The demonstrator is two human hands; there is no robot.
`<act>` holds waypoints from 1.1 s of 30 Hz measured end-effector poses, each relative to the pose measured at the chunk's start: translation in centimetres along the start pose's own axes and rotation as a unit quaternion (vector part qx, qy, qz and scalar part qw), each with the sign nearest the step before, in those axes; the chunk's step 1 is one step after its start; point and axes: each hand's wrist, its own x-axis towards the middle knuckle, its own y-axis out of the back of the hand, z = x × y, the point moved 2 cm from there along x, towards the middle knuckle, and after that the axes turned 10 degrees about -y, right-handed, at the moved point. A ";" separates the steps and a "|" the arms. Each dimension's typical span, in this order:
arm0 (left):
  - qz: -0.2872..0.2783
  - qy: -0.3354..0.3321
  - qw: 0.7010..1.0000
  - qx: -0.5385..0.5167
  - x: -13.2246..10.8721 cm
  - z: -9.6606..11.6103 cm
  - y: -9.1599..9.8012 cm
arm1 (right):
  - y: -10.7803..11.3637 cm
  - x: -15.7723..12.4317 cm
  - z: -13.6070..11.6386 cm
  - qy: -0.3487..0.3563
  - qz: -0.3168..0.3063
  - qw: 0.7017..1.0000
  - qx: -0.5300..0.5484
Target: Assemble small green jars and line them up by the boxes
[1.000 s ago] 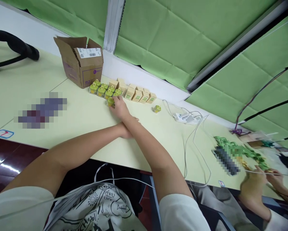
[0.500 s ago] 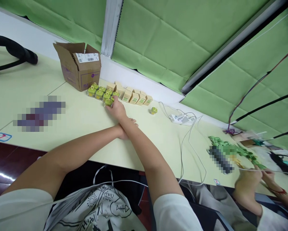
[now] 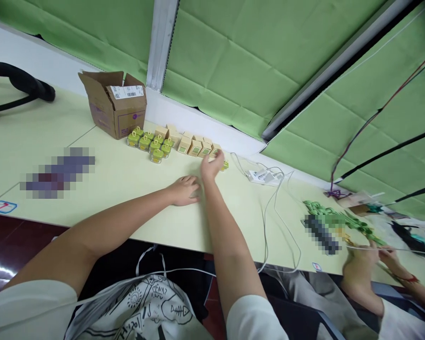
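Observation:
My left hand [image 3: 184, 190] lies palm down on the table [image 3: 134, 170], fingers stretched out and nothing in them. To its right, my right hand [image 3: 212, 166] is raised with its fingers apart, seemingly without anything in it. Just beyond its fingers stands a single small jar with a green lid [image 3: 226, 165], partly covered by the hand. A cluster of similar clear jars with green lids and loops [image 3: 156, 154] stands left of both hands. Behind them runs a row of several small tan boxes [image 3: 195, 148]; the right fingers overlap the last one in view.
An open cardboard carton [image 3: 129, 115] stands behind the jars. A white power strip [image 3: 264, 177] with loose cables [image 3: 265, 226] lies to the right. Farther right, another person's hands [image 3: 385, 255] are by green items [image 3: 354, 221]. A black curved object [image 3: 31, 82] sits at far left.
My right hand has left the clustered jars and moved right, to the lone jar. My arms are no longer crossed. The left hand is now fully visible on the table.

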 end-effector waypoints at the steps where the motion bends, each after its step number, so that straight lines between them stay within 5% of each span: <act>1: 0.000 0.013 1.000 -0.001 0.0 0.0 0.2 | 0.9 1.7 1.3 -0.026 0.029 0.999 -0.030; 3: 0.000 0.021 1.000 -0.006 0.0 -0.1 0.4 | 2.5 4.5 3.8 -0.078 0.034 0.993 -0.085; 6: 0.006 0.019 1.000 -0.015 0.1 -0.4 0.5 | 3.7 7.0 6.7 -0.124 -0.059 0.983 -0.124; 8: 0.011 0.014 1.000 -0.020 0.1 -0.5 0.4 | 3.8 7.4 7.9 -0.142 -0.091 0.977 -0.126; 12: 0.046 0.010 0.998 -0.038 0.2 -1.0 0.5 | 3.4 6.2 8.5 -0.125 -0.063 0.981 -0.131; 17: 0.115 0.038 0.991 -0.061 0.1 -2.3 1.1 | 3.1 2.8 6.5 -0.117 -0.093 0.981 -0.126; 22: 0.222 0.103 0.963 -0.116 0.2 -3.9 1.5 | 3.4 -3.2 1.3 0.006 -0.200 0.979 -0.046; 26: 0.323 0.080 0.927 -0.176 0.2 -4.2 2.3 | 3.2 -7.8 -2.1 0.058 -0.222 0.972 0.057; 33: 0.380 0.057 0.899 -0.212 0.1 -3.9 2.9 | 3.8 -9.5 -2.3 0.073 -0.240 0.954 0.166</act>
